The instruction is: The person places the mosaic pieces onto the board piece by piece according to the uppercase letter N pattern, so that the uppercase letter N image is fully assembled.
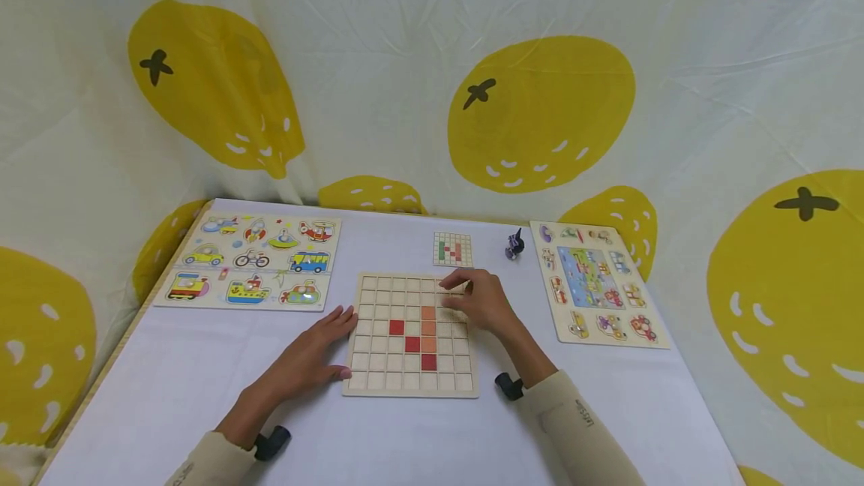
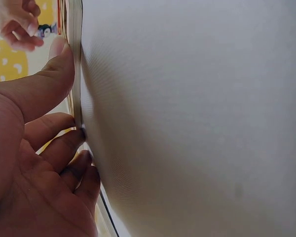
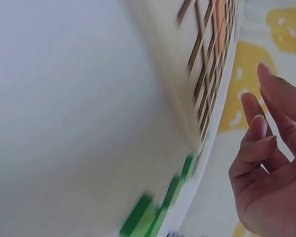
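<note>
The board (image 1: 412, 394) lies on the counter (image 1: 297, 411); the left hand (image 1: 309, 355) touches its left edge, grip spread wide; the right hand (image 1: 482, 301) hovers over its upper right corner, grip narrow, fingertips parted; three orange tiles (image 1: 428, 328) and three red tiles (image 1: 412, 344) sit in its cells; the card (image 1: 452, 241) lies just beyond.

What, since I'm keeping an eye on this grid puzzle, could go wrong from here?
The left hand touches the left edge of the grid board, so a nudge might shift it.
The right hand hovers near the orange tiles; a low sweep could dislodge them.
The pattern card has small squares, so a misread might put a tile in the wrong cell.
</note>
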`<state>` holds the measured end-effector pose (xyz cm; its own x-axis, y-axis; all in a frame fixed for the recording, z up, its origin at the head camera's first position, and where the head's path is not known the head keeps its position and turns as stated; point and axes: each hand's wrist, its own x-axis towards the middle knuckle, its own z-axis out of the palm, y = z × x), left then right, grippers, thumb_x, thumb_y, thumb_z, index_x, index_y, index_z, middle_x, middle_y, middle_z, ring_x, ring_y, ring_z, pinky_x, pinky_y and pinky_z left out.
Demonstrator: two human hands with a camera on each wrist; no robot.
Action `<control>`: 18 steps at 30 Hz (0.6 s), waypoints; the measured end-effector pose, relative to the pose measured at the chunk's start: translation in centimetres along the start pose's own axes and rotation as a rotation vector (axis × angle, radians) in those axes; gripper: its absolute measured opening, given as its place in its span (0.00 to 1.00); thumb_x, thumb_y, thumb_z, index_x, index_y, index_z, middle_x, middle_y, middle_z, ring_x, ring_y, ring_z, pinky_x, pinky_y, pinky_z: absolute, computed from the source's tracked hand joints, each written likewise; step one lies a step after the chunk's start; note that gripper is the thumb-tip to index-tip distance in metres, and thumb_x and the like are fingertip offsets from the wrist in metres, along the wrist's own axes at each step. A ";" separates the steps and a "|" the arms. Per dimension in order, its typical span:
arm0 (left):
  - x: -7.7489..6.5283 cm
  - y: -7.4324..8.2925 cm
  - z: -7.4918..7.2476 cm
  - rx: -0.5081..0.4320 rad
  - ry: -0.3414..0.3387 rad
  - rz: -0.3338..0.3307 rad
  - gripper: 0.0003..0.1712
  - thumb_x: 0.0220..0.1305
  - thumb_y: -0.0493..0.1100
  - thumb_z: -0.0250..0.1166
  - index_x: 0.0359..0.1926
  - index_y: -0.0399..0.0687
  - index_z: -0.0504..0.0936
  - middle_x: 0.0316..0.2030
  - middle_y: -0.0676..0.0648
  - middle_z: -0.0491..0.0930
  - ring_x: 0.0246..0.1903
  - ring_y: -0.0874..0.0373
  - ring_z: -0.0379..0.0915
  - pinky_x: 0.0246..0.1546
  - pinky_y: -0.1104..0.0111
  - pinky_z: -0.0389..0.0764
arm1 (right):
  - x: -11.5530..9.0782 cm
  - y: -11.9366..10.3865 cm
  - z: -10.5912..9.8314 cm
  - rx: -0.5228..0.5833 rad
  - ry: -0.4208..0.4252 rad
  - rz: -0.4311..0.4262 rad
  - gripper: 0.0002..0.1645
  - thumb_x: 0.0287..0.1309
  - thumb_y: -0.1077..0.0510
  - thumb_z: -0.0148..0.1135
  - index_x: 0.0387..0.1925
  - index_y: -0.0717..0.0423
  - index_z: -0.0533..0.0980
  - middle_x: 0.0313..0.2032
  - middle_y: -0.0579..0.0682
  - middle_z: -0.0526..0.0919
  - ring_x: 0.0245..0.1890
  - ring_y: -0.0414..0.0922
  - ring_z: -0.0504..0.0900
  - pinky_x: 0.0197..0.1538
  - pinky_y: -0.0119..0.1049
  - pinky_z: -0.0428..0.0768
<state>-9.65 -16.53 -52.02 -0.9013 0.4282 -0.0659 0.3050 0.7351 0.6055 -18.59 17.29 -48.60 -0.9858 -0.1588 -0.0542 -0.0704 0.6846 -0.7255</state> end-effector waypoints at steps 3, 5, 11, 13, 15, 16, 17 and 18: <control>0.0 0.0 0.0 -0.002 -0.001 -0.002 0.58 0.53 0.44 0.84 0.81 0.43 0.64 0.83 0.43 0.58 0.84 0.38 0.49 0.77 0.38 0.63 | 0.4 1.2 -1.0 -0.013 0.020 0.010 0.15 0.56 0.57 0.82 0.46 0.46 0.89 0.44 0.47 0.90 0.33 0.46 0.75 0.36 0.36 0.73; 0.1 0.0 0.0 -0.008 -0.003 -0.009 0.58 0.53 0.44 0.84 0.81 0.43 0.64 0.83 0.44 0.58 0.84 0.39 0.48 0.78 0.38 0.63 | 0.6 2.0 -1.6 -0.024 0.027 0.015 0.15 0.56 0.58 0.82 0.46 0.47 0.89 0.45 0.48 0.90 0.33 0.46 0.75 0.36 0.37 0.73; 0.2 -0.1 0.1 -0.017 -0.009 -0.021 0.58 0.53 0.45 0.84 0.81 0.44 0.63 0.84 0.45 0.57 0.85 0.40 0.47 0.78 0.39 0.62 | 1.1 4.1 -3.0 -0.074 0.047 0.080 0.16 0.56 0.59 0.81 0.47 0.45 0.89 0.46 0.48 0.88 0.33 0.47 0.74 0.35 0.38 0.72; 0.2 -0.1 0.2 -0.010 -0.009 -0.017 0.58 0.53 0.45 0.84 0.81 0.44 0.63 0.84 0.45 0.57 0.84 0.40 0.47 0.78 0.38 0.62 | 1.3 4.5 -3.2 -0.084 0.044 0.114 0.17 0.55 0.59 0.82 0.47 0.44 0.89 0.44 0.50 0.86 0.33 0.47 0.74 0.34 0.38 0.71; 0.2 -0.2 0.2 -0.008 -0.011 -0.018 0.58 0.53 0.45 0.84 0.81 0.44 0.63 0.84 0.45 0.57 0.85 0.40 0.47 0.78 0.39 0.62 | 1.5 4.8 -3.4 -0.091 0.037 0.136 0.17 0.55 0.59 0.81 0.47 0.43 0.89 0.42 0.52 0.84 0.32 0.48 0.73 0.32 0.38 0.70; 0.2 -0.2 0.2 -0.008 -0.011 -0.019 0.58 0.53 0.45 0.84 0.81 0.44 0.63 0.84 0.45 0.57 0.85 0.40 0.47 0.78 0.39 0.62 | 1.5 4.9 -3.4 -0.095 0.039 0.141 0.18 0.55 0.59 0.82 0.47 0.43 0.89 0.41 0.52 0.84 0.31 0.48 0.73 0.31 0.38 0.70; 0.2 -0.1 0.2 -0.007 -0.011 -0.017 0.58 0.53 0.45 0.84 0.81 0.44 0.63 0.84 0.45 0.57 0.84 0.40 0.47 0.78 0.39 0.63 | 1.6 4.9 -3.4 -0.101 0.038 0.144 0.18 0.55 0.59 0.82 0.48 0.43 0.89 0.42 0.52 0.84 0.31 0.48 0.73 0.31 0.38 0.70; 0.2 -0.1 0.2 -0.009 -0.011 -0.020 0.58 0.53 0.44 0.84 0.81 0.45 0.63 0.84 0.45 0.57 0.85 0.40 0.47 0.78 0.39 0.62 | 1.7 4.9 -3.4 -0.108 0.039 0.144 0.18 0.55 0.59 0.82 0.48 0.43 0.89 0.42 0.51 0.85 0.31 0.48 0.73 0.32 0.38 0.70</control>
<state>-9.79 -16.42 -52.27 -0.9039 0.4189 -0.0868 0.2839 0.7391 0.6109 -21.18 22.84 -49.94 -0.9919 -0.0271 -0.1239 0.0581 0.7710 -0.6342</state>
